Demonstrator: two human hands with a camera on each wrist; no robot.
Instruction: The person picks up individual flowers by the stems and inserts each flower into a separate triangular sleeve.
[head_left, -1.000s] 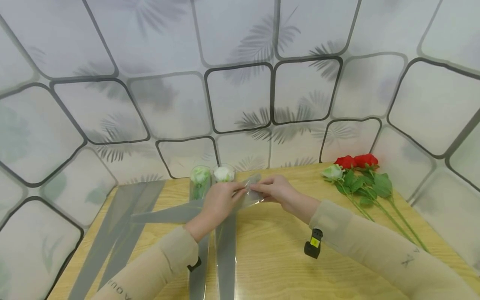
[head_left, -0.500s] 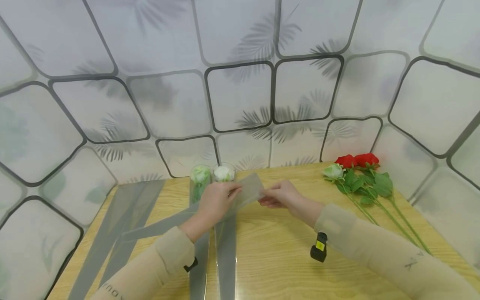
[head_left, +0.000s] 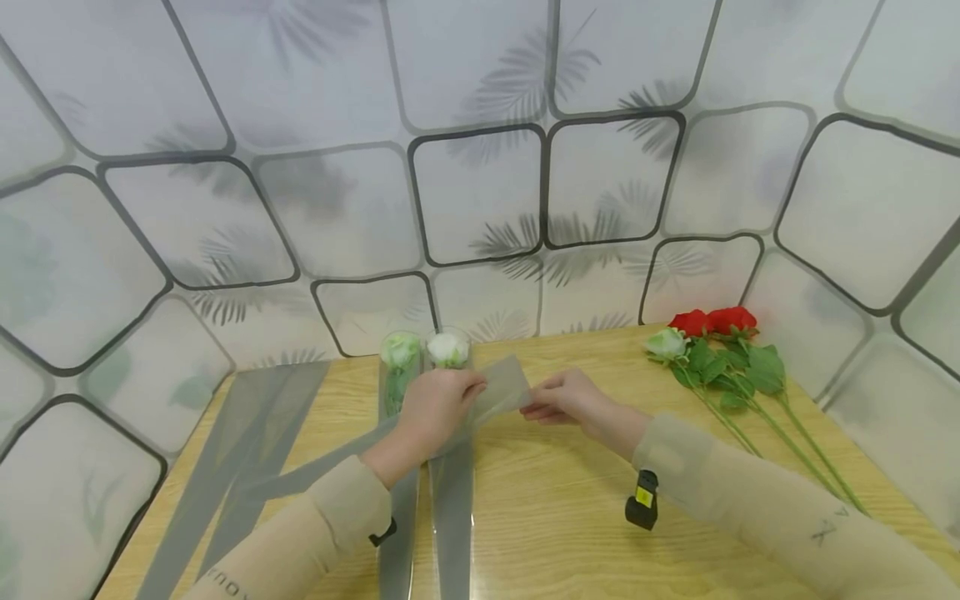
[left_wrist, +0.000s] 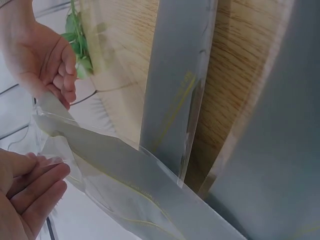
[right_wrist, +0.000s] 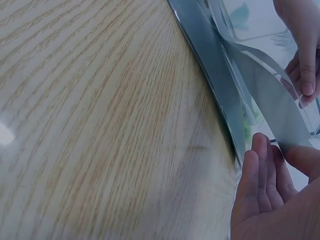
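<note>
A grey-backed clear flower sleeve is held up between both hands, its mouth spread toward the right. My left hand pinches the clear front film at the mouth, which stands apart from the grey back in the left wrist view. The right hand pinches the sleeve's corner between thumb and fingers, its other fingers loosely bent in the right wrist view. The sleeve's narrow end trails left beneath my left forearm. Behind it lie two filled sleeves, one with a pale green rose, the other with a white rose.
More flat grey sleeves lie overlapping on the left of the wooden table. At the right back lie two red roses and a whitish-green rose with long stems. A patterned curtain rises behind the table.
My right hand has moved from beside the left fingertips to the right and slightly down, drawing the sleeve's crumpled mouth out flat and wide. The left hand has shifted slightly left.
</note>
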